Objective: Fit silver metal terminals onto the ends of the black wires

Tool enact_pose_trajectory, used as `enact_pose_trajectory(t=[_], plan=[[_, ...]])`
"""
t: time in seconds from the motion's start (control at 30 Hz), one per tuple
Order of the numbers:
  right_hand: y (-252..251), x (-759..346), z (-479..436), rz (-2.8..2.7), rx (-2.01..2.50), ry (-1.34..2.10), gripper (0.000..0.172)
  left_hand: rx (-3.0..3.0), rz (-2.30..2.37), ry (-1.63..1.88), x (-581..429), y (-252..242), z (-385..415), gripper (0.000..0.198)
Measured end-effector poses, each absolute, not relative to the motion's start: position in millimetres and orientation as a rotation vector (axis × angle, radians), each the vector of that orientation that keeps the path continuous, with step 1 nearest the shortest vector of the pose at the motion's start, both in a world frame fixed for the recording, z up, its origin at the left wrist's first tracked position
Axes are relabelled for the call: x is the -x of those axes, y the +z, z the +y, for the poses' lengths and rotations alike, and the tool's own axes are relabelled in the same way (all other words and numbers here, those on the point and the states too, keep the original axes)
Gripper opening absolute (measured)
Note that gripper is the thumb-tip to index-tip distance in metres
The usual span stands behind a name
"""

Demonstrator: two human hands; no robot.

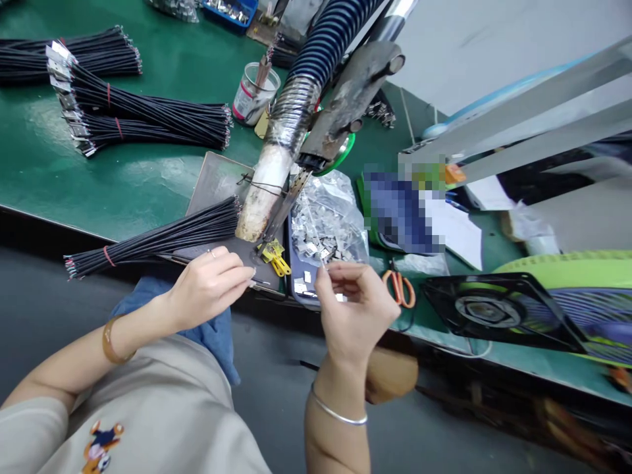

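My left hand [212, 284] is closed in a pinch at the front edge of the bench; what its fingertips hold is too small to make out. A bundle of black cables [172, 230], tied with a red band, lies just beyond it. My right hand [358, 299] pinches what looks like a thin pale strand [323, 262] between thumb and forefinger. Beneath and behind that hand is a bin [290, 263] with a plastic bag of small metal connectors [320, 237]. Yellow tool handles [276, 257] sit between the hands, under a metal clamp arm [291, 197].
A ribbed hose [330, 52] with a taped white nozzle hangs over the bench. More cable bundles [153, 108] lie at the far left, near a plastic tub [254, 95]. Orange-handled scissors [399, 288] and a black fan [494, 309] are at the right.
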State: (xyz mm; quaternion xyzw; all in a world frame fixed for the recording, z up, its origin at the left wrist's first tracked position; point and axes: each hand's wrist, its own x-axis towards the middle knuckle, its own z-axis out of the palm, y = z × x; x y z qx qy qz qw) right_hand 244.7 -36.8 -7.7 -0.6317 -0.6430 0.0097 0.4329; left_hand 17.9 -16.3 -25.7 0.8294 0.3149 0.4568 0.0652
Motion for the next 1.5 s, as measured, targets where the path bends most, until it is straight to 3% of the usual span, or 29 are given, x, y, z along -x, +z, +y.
enact_pose_trajectory(t=[0.17, 0.3, 0.43, 0.73, 1.03, 1.2, 1.5], plan=[[-10.1, -202.1, -54.9, -1.515, 1.376, 0.010, 0.007, -2.116, 1.004, 1.291, -27.6, -15.1, -27.7, 0.016], [-18.3, -186.5, -54.1, -1.441, 1.327, 0.381, 0.009, -1.546, 1.035, 0.929, -27.5, -6.7, -26.0, 0.011], [-23.6, -183.1, -50.5, -1.382, 1.287, 0.670, 0.005, -1.266, 0.989, 0.854, -27.7, -5.0, -21.0, 0.012], [-26.9, -186.4, -50.0, -1.403, 1.288, 0.684, 0.007, -1.277, 1.007, 0.882, -30.6, -12.4, -20.4, 0.014], [-22.5, -197.2, -53.5, -1.696, 1.319, 0.381, 0.011, -1.720, 1.075, 0.915, -29.0, -15.8, -20.0, 0.015], [-24.5, -191.2, -55.3, -1.509, 1.359, 0.569, 0.009, -1.967, 1.048, 0.997, -30.6, -19.0, -24.7, 0.017], [-36.3, -176.5, -57.5, -1.388, 1.336, 0.536, 0.006, -1.418, 0.990, 0.859, -25.1, -15.0, -23.6, 0.010]])
